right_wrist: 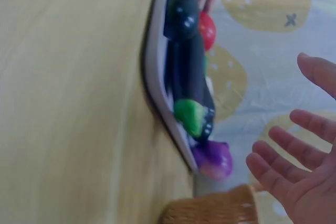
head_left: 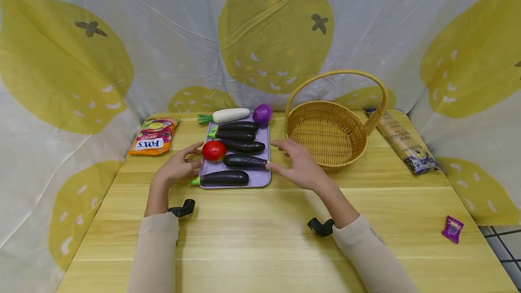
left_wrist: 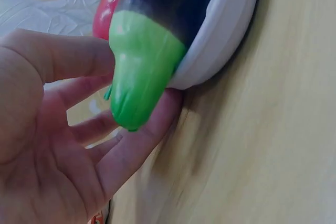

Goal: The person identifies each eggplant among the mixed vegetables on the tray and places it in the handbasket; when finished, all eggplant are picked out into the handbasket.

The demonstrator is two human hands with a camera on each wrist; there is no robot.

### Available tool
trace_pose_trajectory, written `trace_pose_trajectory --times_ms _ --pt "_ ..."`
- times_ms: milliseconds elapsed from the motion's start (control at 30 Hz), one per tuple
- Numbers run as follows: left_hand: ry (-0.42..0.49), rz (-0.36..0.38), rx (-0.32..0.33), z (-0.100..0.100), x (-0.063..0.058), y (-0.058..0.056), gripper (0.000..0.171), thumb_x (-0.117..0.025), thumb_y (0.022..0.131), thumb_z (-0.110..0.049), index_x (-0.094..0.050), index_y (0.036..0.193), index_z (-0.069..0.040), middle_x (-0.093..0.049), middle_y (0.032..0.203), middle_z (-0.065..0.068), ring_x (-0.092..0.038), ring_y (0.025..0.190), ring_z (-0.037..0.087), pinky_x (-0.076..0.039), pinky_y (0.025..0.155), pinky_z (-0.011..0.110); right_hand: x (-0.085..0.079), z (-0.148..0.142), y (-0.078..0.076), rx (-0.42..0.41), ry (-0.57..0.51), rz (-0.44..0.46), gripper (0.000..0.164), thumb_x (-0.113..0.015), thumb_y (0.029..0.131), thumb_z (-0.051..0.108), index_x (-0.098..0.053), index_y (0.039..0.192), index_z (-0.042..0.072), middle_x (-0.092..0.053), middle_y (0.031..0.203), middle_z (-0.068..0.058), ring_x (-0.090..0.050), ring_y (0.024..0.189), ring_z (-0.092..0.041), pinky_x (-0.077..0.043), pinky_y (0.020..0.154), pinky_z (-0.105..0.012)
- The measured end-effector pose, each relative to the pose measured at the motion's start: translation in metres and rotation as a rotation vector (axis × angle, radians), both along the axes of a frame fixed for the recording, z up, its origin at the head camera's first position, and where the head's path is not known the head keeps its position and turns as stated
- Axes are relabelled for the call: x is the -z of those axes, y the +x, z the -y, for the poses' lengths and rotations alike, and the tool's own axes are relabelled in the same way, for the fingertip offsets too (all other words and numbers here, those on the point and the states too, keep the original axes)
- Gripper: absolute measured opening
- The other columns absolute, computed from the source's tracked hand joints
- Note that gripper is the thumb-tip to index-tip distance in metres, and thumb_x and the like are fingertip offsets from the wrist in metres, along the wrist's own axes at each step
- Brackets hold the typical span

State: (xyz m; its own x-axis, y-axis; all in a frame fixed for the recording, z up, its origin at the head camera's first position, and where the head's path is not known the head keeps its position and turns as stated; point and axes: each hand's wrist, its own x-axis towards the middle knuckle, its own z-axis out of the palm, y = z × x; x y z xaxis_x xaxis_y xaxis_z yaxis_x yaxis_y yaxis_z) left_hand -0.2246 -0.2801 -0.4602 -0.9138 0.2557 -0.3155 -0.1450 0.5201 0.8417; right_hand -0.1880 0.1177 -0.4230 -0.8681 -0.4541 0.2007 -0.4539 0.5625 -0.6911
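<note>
A lilac tray (head_left: 260,180) holds several toy eggplants (head_left: 224,178) and a red tomato (head_left: 214,151). A white radish (head_left: 231,115) and a purple round vegetable (head_left: 262,115) lie at its far edge. My left hand (head_left: 179,166) is at the tray's left side. In the left wrist view, its loosely bent fingers (left_wrist: 142,145) reach under the green stem (left_wrist: 142,72) of the nearest eggplant, fingertips right at the tray's rim. My right hand (head_left: 299,164) is at the right side, fingers spread and holding nothing in the right wrist view, apart from the vegetables.
A wicker basket (head_left: 325,139) with a tall handle stands right of the tray. An orange Fox's candy bag (head_left: 154,136) lies at the back left, a long food packet (head_left: 403,141) at the back right. One small purple wrapped candy (head_left: 452,229) rests near the right edge. Patterned cloth hangs behind.
</note>
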Motion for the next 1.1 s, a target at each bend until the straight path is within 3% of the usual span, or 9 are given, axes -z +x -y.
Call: trace_pose_trajectory --times_ms 167,333,533,733,1100 --pt "0.021 -0.009 0.025 0.004 0.006 -0.002 0.072 -0.058 0.102 -0.007 -0.026 0.165 -0.022 -0.033 0.163 0.022 -0.055 0.127 0.039 -0.062 0.094 0.038 0.012 0.014 -0.005 -0.018 -0.028 0.094 0.065 -0.072 0.095 0.047 -0.053 0.148 0.014 -0.056 0.148 -0.005 -0.057 0.132 -0.036 -0.050 0.111 -0.050" --pt "-0.014 -0.013 0.039 0.006 0.010 -0.006 0.071 -0.059 0.101 -0.007 -0.030 0.164 -0.021 -0.034 0.161 0.021 -0.059 0.111 0.032 -0.063 0.088 0.031 0.023 0.023 -0.010 -0.016 -0.027 0.158 0.063 -0.071 0.096 0.045 -0.053 0.148 0.014 -0.054 0.151 -0.006 -0.055 0.135 -0.036 -0.048 0.113 -0.051" --pt "-0.022 0.011 0.037 0.006 0.009 -0.009 0.071 -0.057 0.100 -0.007 -0.028 0.164 -0.015 -0.032 0.160 0.022 -0.060 0.105 0.029 -0.063 0.086 0.029 0.034 0.034 -0.019 -0.026 0.006 0.145 0.059 -0.071 0.097 0.039 -0.055 0.146 0.011 -0.057 0.149 -0.010 -0.059 0.132 -0.032 -0.050 0.112 -0.046" --pt "0.020 0.049 0.020 0.008 0.012 -0.009 0.071 -0.057 0.100 -0.005 -0.029 0.164 -0.016 -0.033 0.161 0.020 -0.059 0.107 0.028 -0.063 0.089 0.030 0.042 0.043 -0.024 -0.015 0.032 0.144 0.055 -0.071 0.098 0.035 -0.056 0.145 0.010 -0.059 0.146 -0.011 -0.060 0.129 -0.030 -0.051 0.110 -0.044" --pt "0.103 0.067 -0.039 0.010 0.016 -0.010 0.069 -0.061 0.099 -0.004 -0.035 0.162 -0.014 -0.042 0.150 0.021 -0.058 0.113 0.027 -0.063 0.090 0.033 0.058 0.056 -0.032 -0.001 0.092 0.132 0.046 -0.069 0.100 0.027 -0.060 0.141 0.009 -0.060 0.145 -0.013 -0.051 0.140 -0.032 -0.037 0.123 -0.046"
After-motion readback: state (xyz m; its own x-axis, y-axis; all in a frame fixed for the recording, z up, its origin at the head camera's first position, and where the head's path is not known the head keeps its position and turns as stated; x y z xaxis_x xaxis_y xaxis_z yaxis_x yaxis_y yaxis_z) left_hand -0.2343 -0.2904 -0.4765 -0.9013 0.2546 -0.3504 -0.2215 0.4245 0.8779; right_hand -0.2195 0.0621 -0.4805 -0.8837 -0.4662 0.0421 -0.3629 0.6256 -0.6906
